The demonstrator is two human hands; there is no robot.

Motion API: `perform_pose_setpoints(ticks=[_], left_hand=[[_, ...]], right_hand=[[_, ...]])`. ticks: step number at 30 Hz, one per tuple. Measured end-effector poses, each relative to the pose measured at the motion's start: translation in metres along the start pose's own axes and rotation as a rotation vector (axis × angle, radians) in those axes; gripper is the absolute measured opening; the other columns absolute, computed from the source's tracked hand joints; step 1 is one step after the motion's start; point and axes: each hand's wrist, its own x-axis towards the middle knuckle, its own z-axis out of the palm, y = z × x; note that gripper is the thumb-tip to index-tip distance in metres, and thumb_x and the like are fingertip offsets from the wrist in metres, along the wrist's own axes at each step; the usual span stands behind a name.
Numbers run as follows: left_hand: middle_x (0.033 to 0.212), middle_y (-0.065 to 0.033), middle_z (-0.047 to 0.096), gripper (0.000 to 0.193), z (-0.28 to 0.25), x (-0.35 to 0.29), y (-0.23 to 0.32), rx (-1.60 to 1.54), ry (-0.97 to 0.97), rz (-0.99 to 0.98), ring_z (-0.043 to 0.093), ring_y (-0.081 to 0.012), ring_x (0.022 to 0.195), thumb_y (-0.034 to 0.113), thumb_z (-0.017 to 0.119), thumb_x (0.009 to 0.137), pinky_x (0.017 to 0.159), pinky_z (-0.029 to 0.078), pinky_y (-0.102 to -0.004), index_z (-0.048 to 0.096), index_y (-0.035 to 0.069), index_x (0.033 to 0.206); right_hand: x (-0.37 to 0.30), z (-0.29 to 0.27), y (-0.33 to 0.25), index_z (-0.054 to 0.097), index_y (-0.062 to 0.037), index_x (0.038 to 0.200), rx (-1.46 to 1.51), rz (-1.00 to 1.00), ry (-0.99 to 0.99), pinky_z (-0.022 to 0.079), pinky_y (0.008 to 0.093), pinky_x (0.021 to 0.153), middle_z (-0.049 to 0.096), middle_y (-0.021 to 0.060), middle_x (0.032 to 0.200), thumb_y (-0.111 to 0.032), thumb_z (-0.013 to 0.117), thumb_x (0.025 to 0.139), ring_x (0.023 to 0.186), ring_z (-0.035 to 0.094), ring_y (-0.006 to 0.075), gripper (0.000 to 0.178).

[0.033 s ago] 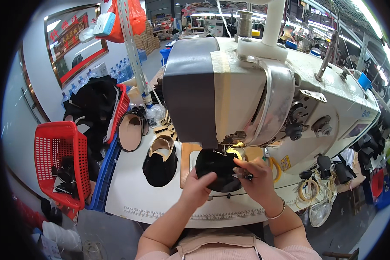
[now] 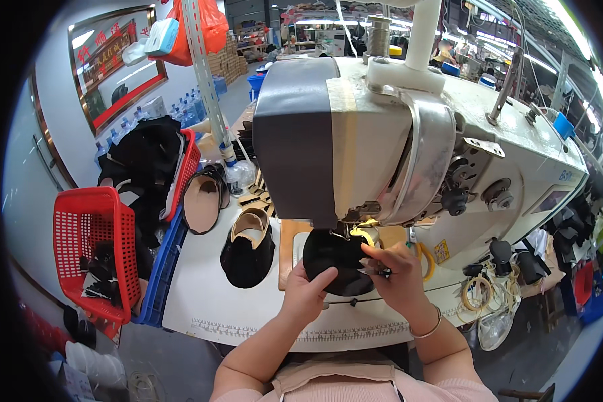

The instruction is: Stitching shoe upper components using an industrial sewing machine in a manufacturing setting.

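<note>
A black shoe upper (image 2: 342, 268) lies under the needle area of a large white and grey sewing machine (image 2: 372, 141), lit by a small yellow light. My left hand (image 2: 305, 293) grips its left edge, the thumb lying on top of the black material. On the right side, my right hand (image 2: 396, 271) pinches the upper near the needle, forefinger and thumb close to the lit spot. A small metal tool (image 2: 375, 269), perhaps thread snips, shows at the right palm; its kind is partly hidden. The fingers beneath the upper are out of sight.
Left of the machine, a black shoe upper with beige lining (image 2: 246, 251) stands on the white table (image 2: 248, 318). Behind it are more black and beige shoe parts (image 2: 202, 203). Red baskets (image 2: 90, 208) and a blue crate (image 2: 164, 268) flank the left edge. Tape rolls (image 2: 477, 293) hang at right.
My left thumb has shifted slightly on the black upper and looks sharper now. The upper and my right hand have barely moved.
</note>
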Motion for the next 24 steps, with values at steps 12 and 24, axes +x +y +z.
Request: perform_pose_setpoints(ticks=[12, 24], left_hand=[[0.099, -0.0093, 0.061, 0.035, -0.021, 0.021, 0.027, 0.341, -0.063, 0.050, 0.059, -0.0165, 0.090, -0.001, 0.059, 0.077, 0.081, 0.048, -0.0279, 0.052, -0.001, 0.111], [0.112, -0.0103, 0.055, 0.054, -0.009, 0.037, 0.039, 0.292, -0.015, 0.107, 0.056, -0.0171, 0.099, -0.006, 0.063, 0.073, 0.088, 0.045, -0.0295, 0.041, -0.001, 0.122]], right_hand=[[0.030, -0.018, 0.014, 0.064, -0.0141, 0.097, -0.287, -0.213, -0.101, 0.045, 0.0322, 0.067, 0.061, -0.0009, 0.077, 0.006, 0.054, 0.057, 0.070, 0.056, 0.0192, 0.046], [0.028, -0.013, 0.010, 0.061, -0.0139, 0.104, -0.492, -0.473, 0.018, 0.045, 0.0263, 0.065, 0.057, -0.0047, 0.099, -0.013, 0.061, 0.066, 0.080, 0.049, 0.0156, 0.037]])
